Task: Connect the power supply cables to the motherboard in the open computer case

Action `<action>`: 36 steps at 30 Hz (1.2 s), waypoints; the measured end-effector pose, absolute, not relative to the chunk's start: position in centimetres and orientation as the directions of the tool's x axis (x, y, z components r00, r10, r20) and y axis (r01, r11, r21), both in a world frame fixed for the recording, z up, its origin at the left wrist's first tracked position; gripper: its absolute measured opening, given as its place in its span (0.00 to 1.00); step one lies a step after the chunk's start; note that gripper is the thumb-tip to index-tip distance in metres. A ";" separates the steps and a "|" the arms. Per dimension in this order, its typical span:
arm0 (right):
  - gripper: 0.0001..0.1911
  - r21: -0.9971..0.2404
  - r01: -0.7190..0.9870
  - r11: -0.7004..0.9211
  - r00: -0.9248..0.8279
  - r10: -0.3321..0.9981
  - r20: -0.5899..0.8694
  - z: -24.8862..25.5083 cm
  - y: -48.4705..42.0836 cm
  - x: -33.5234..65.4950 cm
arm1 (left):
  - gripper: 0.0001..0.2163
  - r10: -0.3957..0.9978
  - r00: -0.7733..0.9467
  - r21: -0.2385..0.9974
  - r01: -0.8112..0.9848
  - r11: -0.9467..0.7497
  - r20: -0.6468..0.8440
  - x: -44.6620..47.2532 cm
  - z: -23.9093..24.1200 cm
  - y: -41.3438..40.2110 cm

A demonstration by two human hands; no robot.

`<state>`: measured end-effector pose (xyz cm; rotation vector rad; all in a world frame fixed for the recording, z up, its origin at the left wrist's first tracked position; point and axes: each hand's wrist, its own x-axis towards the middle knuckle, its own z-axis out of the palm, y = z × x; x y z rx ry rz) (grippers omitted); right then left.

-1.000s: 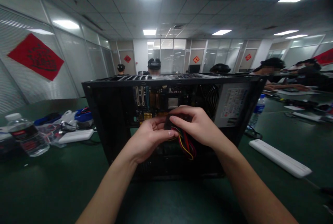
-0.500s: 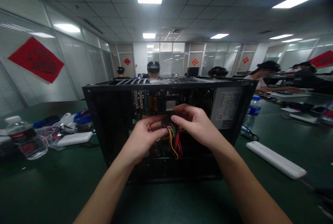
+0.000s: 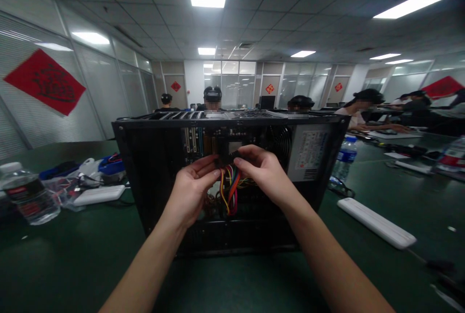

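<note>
A black computer case [image 3: 232, 242] stands on the green table with its open side facing me. Both hands reach in front of its motherboard. A black power connector [image 3: 228, 159] with a bundle of coloured wires [image 3: 229, 192] hanging from it is held between them. My left hand [image 3: 192, 184] pinches its left end, and my right hand [image 3: 263, 167] grips the right end between thumb and fingers. Behind the fingers, a square silver chip [image 3: 235, 147] shows in part. The power supply [image 3: 309, 153] with its white label sits at the upper right of the case, beside a round cooling fan [image 3: 279, 141].
On the left are a dark-labelled bottle [image 3: 27, 194], a white power bank [image 3: 100, 195] and plastic bags [image 3: 65, 189]. To the right stand a blue-labelled water bottle [image 3: 344, 158] and a long white bar [image 3: 376, 222]. Several people sit at tables beyond.
Both hands have shifted slightly left with the connector, which now lies more level and spans between them. The wires hang more spread out below it. The whole view has turned slightly.
</note>
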<state>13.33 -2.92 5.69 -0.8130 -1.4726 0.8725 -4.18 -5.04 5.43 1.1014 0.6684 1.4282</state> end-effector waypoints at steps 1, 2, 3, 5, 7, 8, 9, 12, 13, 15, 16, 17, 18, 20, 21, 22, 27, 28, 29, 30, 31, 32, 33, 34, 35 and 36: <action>0.20 -0.883 -0.004 0.469 -0.077 0.881 0.468 5.6 -2.8 13.2 | 0.25 0.965 0.096 0.889 -0.421 -0.182 0.243 -4.2 5.4 -5.1; 0.21 -0.888 -0.016 0.460 -0.075 0.885 0.460 5.4 -2.7 13.1 | 0.26 0.965 0.094 0.894 -0.408 -0.186 0.244 -4.1 5.4 -5.1; 0.22 -0.893 -0.031 0.450 -0.073 0.890 0.451 5.2 -2.7 13.0 | 0.26 0.964 0.089 0.898 -0.395 -0.196 0.249 -4.1 5.3 -5.1; 0.23 -0.900 -0.074 0.429 -0.065 0.899 0.433 4.9 -2.5 12.7 | 0.26 0.960 0.061 0.893 -0.386 -0.230 0.274 -4.0 5.1 -5.0; 0.24 -0.905 -0.112 0.410 -0.061 0.907 0.418 4.6 -2.4 12.5 | 0.26 0.956 0.039 0.884 -0.393 -0.252 0.290 -3.8 4.8 -4.9; 0.25 -0.906 -0.125 0.404 -0.060 0.909 0.414 4.4 -2.3 12.4 | 0.26 0.956 0.035 0.881 -0.399 -0.255 0.292 -3.7 4.6 -4.8; 0.25 -0.905 -0.134 0.404 -0.055 0.909 0.414 4.2 -2.2 12.3 | 0.26 0.957 0.032 0.879 -0.404 -0.252 0.289 -3.6 4.5 -4.6; 0.23 -0.894 -0.107 0.436 -0.075 0.893 0.444 3.4 -1.4 12.1 | 0.26 0.967 0.026 0.885 -0.409 -0.221 0.253 -3.4 3.9 -4.0; 0.22 -0.884 -0.075 0.462 -0.103 0.878 0.468 3.0 -1.0 12.1 | 0.25 0.971 0.020 0.889 -0.408 -0.209 0.238 -3.3 3.7 -3.8; 0.18 -0.849 0.008 0.528 -0.169 0.838 0.519 2.4 -0.3 12.0 | 0.24 0.977 -0.001 0.892 -0.409 -0.193 0.211 -3.3 3.3 -3.2; 0.16 -0.828 0.059 0.558 -0.193 0.820 0.538 2.1 0.0 11.9 | 0.24 0.979 -0.010 0.892 -0.411 -0.188 0.202 -3.3 3.0 -2.9; 0.15 -0.808 0.117 0.578 -0.206 0.810 0.549 1.8 0.2 11.9 | 0.24 0.981 -0.019 0.893 -0.411 -0.184 0.193 -3.3 2.8 -2.6; 0.14 -0.789 0.183 0.587 -0.212 0.807 0.551 1.6 0.3 12.0 | 0.24 0.982 -0.028 0.896 -0.406 -0.180 0.184 -3.4 2.6 -2.4; 0.12 -0.750 0.316 0.582 -0.246 0.813 0.527 1.4 0.2 12.2 | 0.24 0.989 -0.028 0.911 -0.385 -0.146 0.147 -3.6 2.1 -1.9; 0.12 -0.730 0.374 0.572 -0.278 0.820 0.500 1.3 0.1 12.4 | 0.24 0.994 -0.013 0.921 -0.374 -0.108 0.111 -3.7 1.8 -1.7; 0.11 -0.713 0.423 0.559 -0.315 0.829 0.462 1.2 -0.1 12.6 | 0.25 0.998 0.011 0.929 -0.365 -0.057 0.065 -3.7 1.6 -1.5; 0.10 -0.670 0.592 0.449 -0.365 0.890 0.274 0.8 -0.3 14.1 | 0.26 0.996 0.080 0.948 -0.314 0.061 -0.038 -3.3 0.7 -1.3; 0.10 -0.674 0.605 0.423 -0.358 0.901 0.245 0.6 -0.2 14.5 | 0.24 0.997 0.080 0.959 -0.281 0.040 -0.018 -3.3 0.5 -1.4; 0.10 -0.678 0.617 0.400 -0.358 0.910 0.211 0.5 -0.1 14.8 | 0.22 0.995 0.098 0.971 -0.237 0.023 0.000 -3.2 0.4 -1.4; 0.10 -0.678 0.631 0.377 -0.359 0.917 0.175 0.4 0.1 15.1 | 0.20 0.991 0.135 0.983 -0.183 0.017 0.008 -3.3 0.3 -1.4; 0.10 -0.674 0.650 0.351 -0.354 0.925 0.141 0.3 0.2 15.4 | 0.17 0.983 0.181 0.992 -0.125 0.017 0.006 -3.4 0.3 -1.5; 0.11 -0.663 0.676 0.321 -0.335 0.935 0.112 0.2 0.4 15.7 | 0.14 0.973 0.229 0.998 -0.064 0.021 -0.005 -3.5 0.2 -1.5; 0.11 -0.651 0.703 0.287 -0.303 0.949 0.092 0.1 0.6 15.9 | 0.11 0.962 0.273 1.000 -0.003 0.022 -0.020 -3.7 0.2 -1.6; 0.12 -0.640 0.726 0.252 -0.265 0.961 0.078 0.0 0.8 16.1 | 0.09 0.952 0.306 0.998 0.060 0.016 -0.034 -3.9 0.2 -1.6; 0.13 -0.633 0.742 0.219 -0.229 0.971 0.068 -0.2 1.1 16.1 | 0.07 0.944 0.327 0.993 0.121 -0.002 -0.038 -4.0 0.2 -1.7; 0.13 -0.630 0.752 0.194 -0.203 0.977 0.058 -0.3 1.3 16.2 | 0.06 0.939 0.341 0.984 0.176 -0.030 -0.033 -4.1 0.3 -1.7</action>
